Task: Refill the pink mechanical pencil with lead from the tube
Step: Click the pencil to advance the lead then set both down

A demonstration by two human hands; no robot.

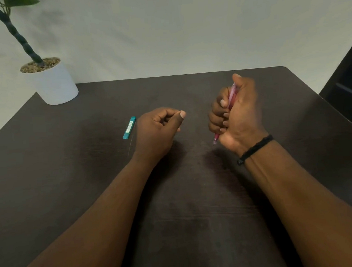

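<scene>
My right hand (236,116) is wrapped around the pink mechanical pencil (232,95), held nearly upright with its tip pointing down toward the table and my thumb over its top end. The teal lead tube (129,127) lies flat on the dark table (72,162), just left of my left hand (160,130). My left hand rests on the table as a loose fist, thumb against the forefinger; whether anything is pinched there I cannot tell. A thin lead (130,146) lies on the table just below the tube.
A white pot (53,84) with a plant stands at the table's far left corner. A pale wall rises behind the table. A dark piece of furniture (348,90) stands at the right edge.
</scene>
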